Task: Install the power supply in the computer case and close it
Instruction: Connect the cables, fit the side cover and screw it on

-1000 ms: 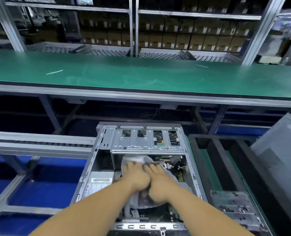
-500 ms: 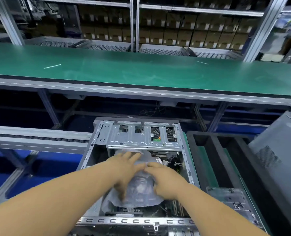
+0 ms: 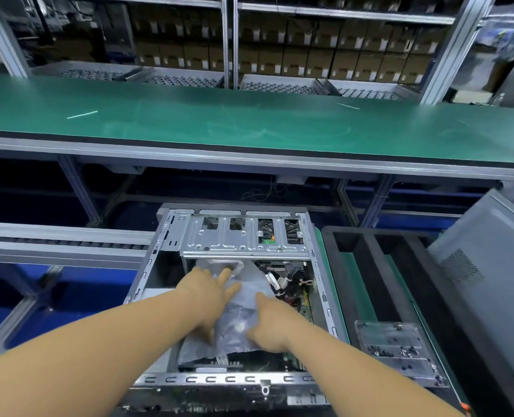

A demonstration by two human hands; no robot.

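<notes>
Head view, lower centre: computer case (image 3: 156, 260) open; left hand (image 3: 207, 296) and right hand (image 3: 267, 323), fingers loosely spread, pressing plastic bag (image 3: 249, 296) inside; side panel (image 3: 487, 266) lower right, unfitted; closing pending

left hand (image 3: 207, 296): palm down, fingers spread | right hand (image 3: 269, 323): palm down, fingers flat | forearms converging
</notes>
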